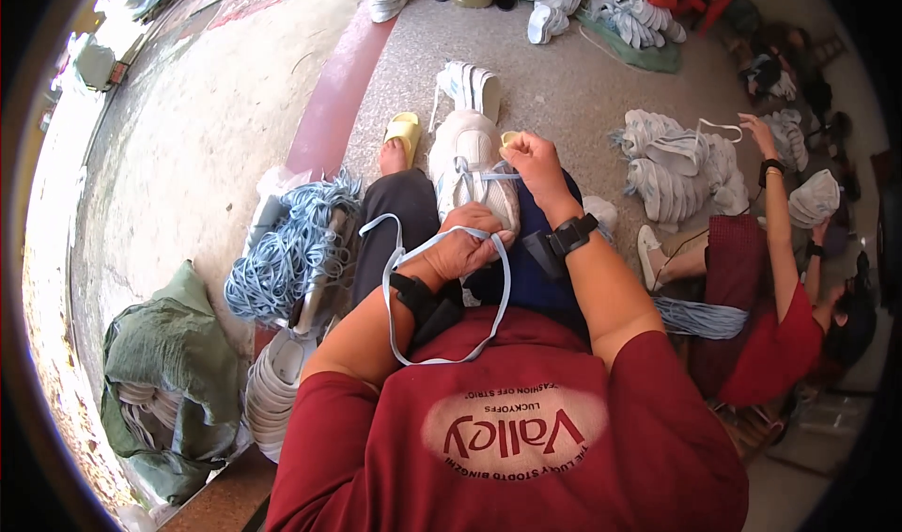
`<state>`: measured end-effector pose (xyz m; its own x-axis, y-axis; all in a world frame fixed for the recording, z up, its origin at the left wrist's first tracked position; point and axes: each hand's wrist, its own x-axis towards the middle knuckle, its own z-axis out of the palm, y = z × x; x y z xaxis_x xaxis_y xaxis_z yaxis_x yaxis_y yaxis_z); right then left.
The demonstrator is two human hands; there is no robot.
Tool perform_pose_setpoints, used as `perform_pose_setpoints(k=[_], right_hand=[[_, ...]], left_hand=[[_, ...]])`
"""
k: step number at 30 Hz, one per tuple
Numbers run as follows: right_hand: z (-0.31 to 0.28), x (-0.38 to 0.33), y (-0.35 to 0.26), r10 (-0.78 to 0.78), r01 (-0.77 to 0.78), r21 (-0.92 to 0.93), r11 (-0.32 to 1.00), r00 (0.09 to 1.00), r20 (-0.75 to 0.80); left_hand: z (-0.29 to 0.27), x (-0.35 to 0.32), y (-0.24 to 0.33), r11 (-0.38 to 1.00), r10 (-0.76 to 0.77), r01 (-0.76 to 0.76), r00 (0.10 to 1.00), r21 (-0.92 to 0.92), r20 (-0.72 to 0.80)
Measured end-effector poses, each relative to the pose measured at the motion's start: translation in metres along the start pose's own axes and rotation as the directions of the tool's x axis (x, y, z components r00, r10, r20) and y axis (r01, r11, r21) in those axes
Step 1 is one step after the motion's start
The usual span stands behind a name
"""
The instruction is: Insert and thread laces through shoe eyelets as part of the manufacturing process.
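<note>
A white sneaker (464, 143) rests between my knees with its toe pointing away from me. Light-blue lacing crosses its upper. My left hand (473, 241) is closed on the near end of the shoe, and a long loose shoelace (507, 292) loops from beside its fingers down over my shirt. Over the right side of the sneaker, my right hand (536, 165) is raised in a pinch, with a short stretch of blue lace leading toward its fingertips. The lace inside that pinch is mostly hidden.
At my left lie a tangled pile of blue laces (296, 250), stacked pale soles or shoes (272, 391) and a green sack (169, 372). More white shoes (672, 165) are heaped at the right, where a co-worker (780, 316) in red lifts a lace. Another shoe (470, 86) lies just beyond mine.
</note>
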<state>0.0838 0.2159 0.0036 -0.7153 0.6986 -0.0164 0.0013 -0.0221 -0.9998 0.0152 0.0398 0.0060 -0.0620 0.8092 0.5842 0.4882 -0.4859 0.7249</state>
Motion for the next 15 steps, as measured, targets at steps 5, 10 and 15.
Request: perform_pose_setpoints(k=[5, 10, 15], right_hand=[[0.041, -0.003, -0.042, -0.288, 0.461, -0.658, 0.595, 0.887, 0.362], [0.061, 0.002, -0.037, -0.120, 0.351, -0.812, 0.466, 0.934, 0.336], [0.062, 0.002, -0.047, 0.079, 0.230, -0.809, 0.541, 0.944, 0.322]], left_hand=[[0.001, -0.002, -0.003, 1.000, 0.006, -0.006, 1.000, 0.017, 0.001], [0.000, -0.002, -0.001, 0.999, -0.001, 0.000, 1.000, 0.041, 0.014], [0.001, -0.005, -0.003, 0.999, -0.015, 0.016, 0.999, 0.031, -0.039]])
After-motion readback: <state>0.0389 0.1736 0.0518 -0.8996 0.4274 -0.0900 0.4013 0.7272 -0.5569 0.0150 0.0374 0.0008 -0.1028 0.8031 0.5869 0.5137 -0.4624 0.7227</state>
